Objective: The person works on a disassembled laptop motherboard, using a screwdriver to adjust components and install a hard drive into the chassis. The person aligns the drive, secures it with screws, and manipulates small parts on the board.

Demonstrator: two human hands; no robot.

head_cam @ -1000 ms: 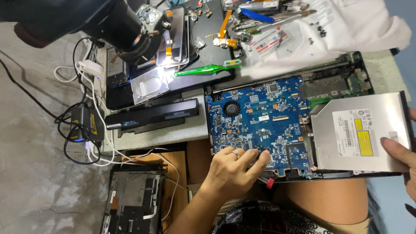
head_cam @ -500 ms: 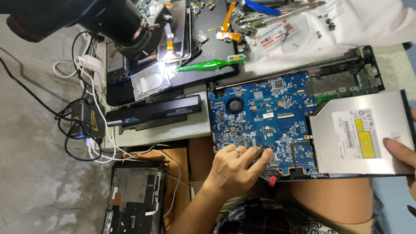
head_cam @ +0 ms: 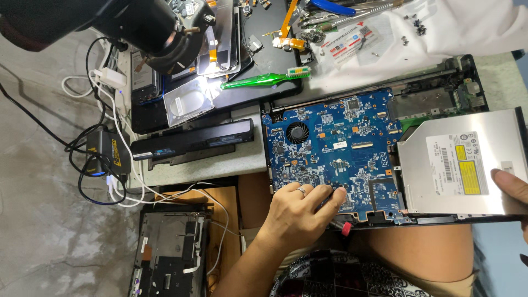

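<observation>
A blue circuit board (head_cam: 330,148) with a small round fan lies in an opened black laptop base (head_cam: 462,71). My left hand (head_cam: 300,212) sits at the board's near edge with its fingers bent onto the top and the thumb hidden. A small red-tipped part (head_cam: 345,228) pokes out just beside that hand. A flat silver optical drive (head_cam: 440,187) with yellow and white labels lies to the right of the board, half out of the base. My right hand (head_cam: 511,184) enters from the right edge, its thumb pressed on the drive's top near the corner.
A green toothbrush (head_cam: 264,80), loose screws, tools and a white cloth (head_cam: 467,27) lie at the back. A black microscope head (head_cam: 148,27) hangs over a lit tray. A long black battery (head_cam: 192,144), a tangle of cables (head_cam: 104,165) and another stripped laptop shell (head_cam: 170,253) lie to the left.
The view has drifted a little. Both hands stay where they were on the board and the drive.
</observation>
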